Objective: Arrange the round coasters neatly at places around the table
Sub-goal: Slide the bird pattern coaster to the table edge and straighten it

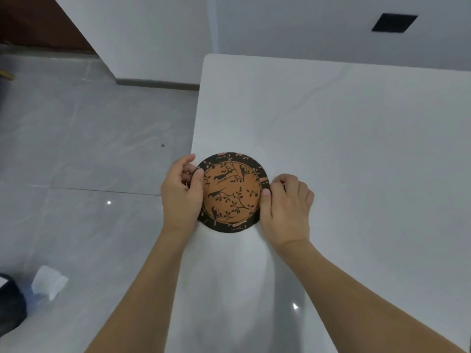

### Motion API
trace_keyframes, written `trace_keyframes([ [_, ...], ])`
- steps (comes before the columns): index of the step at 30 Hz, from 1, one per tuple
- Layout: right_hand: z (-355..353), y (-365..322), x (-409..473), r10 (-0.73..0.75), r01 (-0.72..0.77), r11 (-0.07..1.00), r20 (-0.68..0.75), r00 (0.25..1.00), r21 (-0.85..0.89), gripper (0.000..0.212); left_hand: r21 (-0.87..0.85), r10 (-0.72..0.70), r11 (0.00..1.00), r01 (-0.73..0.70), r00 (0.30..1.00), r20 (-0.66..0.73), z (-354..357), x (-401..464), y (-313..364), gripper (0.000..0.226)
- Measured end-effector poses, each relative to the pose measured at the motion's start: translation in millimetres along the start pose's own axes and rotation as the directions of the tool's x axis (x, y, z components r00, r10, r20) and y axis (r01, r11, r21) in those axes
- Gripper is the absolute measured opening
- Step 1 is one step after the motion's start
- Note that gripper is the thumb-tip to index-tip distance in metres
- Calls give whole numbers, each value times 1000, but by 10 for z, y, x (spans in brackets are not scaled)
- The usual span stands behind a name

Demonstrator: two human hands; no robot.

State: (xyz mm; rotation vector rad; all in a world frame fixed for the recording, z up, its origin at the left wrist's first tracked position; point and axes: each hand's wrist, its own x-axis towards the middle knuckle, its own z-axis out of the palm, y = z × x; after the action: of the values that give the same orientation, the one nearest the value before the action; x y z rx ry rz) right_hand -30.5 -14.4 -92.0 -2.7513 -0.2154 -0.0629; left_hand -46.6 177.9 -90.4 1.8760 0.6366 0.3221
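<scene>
Coaster [232, 192]: round, orange centre with dark bird-and-branch border, flat on the white table [344, 149] by its left edge.
Left hand [181, 194]: pinching the coaster's left rim (thumb on top).
Right hand [286, 207]: pinching its right rim.

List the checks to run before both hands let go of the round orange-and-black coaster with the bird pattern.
1. Round orange-and-black bird-pattern coaster over the white table, not overhanging: ok.
2. Lying flat: cannot tell; both hands cover its sides.
3. Left hand at its left rim: ok.
4. Right hand at its right rim: ok.
5. Margin from the table's left edge: not ok, very close.
6. Other coasters for spacing: cannot tell, none in view.
</scene>
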Motion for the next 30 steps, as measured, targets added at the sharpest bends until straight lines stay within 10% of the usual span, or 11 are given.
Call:
trace_keyframes([
  [30,90,38,8,-54,52,998,-48,997,-34,15,73,-51,995,69,973,-226,95,-20,-38,23],
])
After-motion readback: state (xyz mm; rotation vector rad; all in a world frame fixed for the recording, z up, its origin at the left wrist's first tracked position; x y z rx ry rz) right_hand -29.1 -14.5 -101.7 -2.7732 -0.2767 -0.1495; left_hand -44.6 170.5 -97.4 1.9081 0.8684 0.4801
